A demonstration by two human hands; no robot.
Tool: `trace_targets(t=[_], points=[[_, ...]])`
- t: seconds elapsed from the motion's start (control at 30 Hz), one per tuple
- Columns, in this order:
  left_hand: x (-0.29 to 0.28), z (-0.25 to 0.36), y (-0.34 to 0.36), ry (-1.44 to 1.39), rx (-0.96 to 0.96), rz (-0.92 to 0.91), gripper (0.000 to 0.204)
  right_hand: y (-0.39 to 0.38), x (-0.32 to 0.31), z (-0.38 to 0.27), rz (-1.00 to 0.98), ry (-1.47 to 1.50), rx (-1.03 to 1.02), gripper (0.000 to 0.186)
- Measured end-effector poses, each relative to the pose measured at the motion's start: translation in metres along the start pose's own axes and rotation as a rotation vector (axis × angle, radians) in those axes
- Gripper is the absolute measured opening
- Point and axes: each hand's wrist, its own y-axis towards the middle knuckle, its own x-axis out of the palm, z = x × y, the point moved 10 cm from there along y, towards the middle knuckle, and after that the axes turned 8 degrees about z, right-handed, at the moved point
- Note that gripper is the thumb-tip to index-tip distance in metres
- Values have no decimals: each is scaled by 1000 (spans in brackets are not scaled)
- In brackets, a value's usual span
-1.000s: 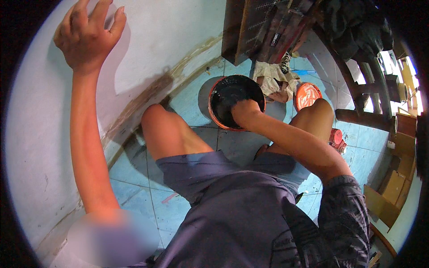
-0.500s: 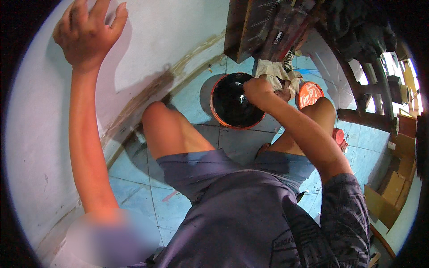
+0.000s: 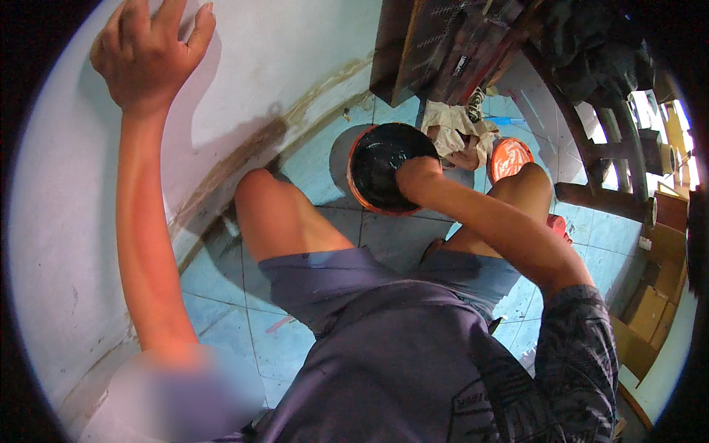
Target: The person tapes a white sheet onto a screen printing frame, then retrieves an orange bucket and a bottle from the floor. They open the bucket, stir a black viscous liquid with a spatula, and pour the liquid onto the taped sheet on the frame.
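My left hand is raised at the upper left, its fingers spread against the pale wall, holding nothing. Between my knees, on the floor, stands a round bucket with an orange rim and a black, glossy inside that looks like dark liquid. My right hand reaches over the bucket's right side, low at its mouth. Its fingers are curled and point down into the black, and whatever they grip is hidden from view.
A crumpled beige cloth or paper lies just behind the bucket, near an orange lid-like disc. Dark wooden panels lean at the back. A dark wooden frame and cardboard stand at the right, over blue floor tiles.
My right hand has moved from the bucket's far right rim nearer to me and lower over the black inside, where the shine has turned streaky. The left hand has hardly moved.
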Motion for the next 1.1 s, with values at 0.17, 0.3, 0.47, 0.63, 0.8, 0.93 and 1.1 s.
trace_targets(t=[0.17, 0.3, 0.47, 0.63, 0.8, 0.93, 1.1], points=[[-1, 1, 1, -29, -12, -23, 27, 16, -32, 29, 69, 222, 223, 23], [-3, -1, 2, -31, -26, 7, 27, 2, -15, 3, -61, 49, 85, 24], [-7, -6, 3, -58, -44, 7, 28, 15, -39, 40, 128, 269, 286, 21], [1, -4, 0, -75, -58, -41, 30, 4, -6, -5, -9, -3, 10, 20], [-1, -3, 4, -70, -49, -27, 30, 19, -16, 36, 51, 188, 245, 23], [0, -3, 3, -51, -44, -21, 29, 13, -8, 10, -17, 100, 139, 22], [1, -1, 1, -37, -21, -20, 28, 16, -15, 43, 123, 97, 219, 23]])
